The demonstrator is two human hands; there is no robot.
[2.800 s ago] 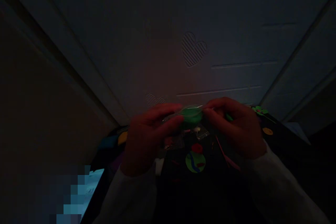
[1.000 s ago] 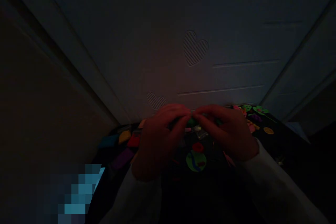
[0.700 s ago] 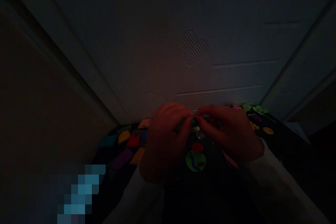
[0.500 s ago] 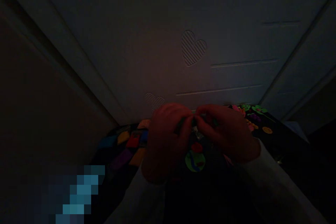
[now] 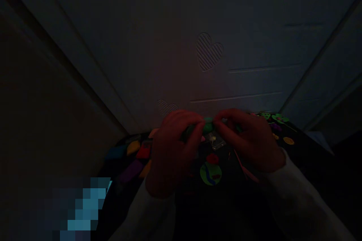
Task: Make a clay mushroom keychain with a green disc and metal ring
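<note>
Between my hands, above the dark tabletop, is a green packet (image 5: 208,125) that looks like soft modelling clay in a clear wrapper. My left hand (image 5: 175,150) pinches its left side between thumb and fingers. The right side is pinched by my right hand (image 5: 246,137) in the same way. Fingers cover both ends, and the dim light blurs detail. Below lies a flat green disc (image 5: 207,181) with a blue strip and a dark red piece on it. A red lump (image 5: 212,158) touches its upper edge. Clear plastic wrapping (image 5: 217,145) lies just beyond.
Several coloured packets lie at the left, among them blue (image 5: 115,153), yellow (image 5: 133,147), red (image 5: 143,151) and purple (image 5: 131,171). A pink stick (image 5: 246,171) is under my right wrist. Small shaped pieces, including a yellow disc (image 5: 289,141), sit at right. A pale panel (image 5: 169,52) with heart grooves rises behind.
My hands have moved a little apart, so more of the green packet shows between them. More of the clear wrapping and the pink stick is now visible.
</note>
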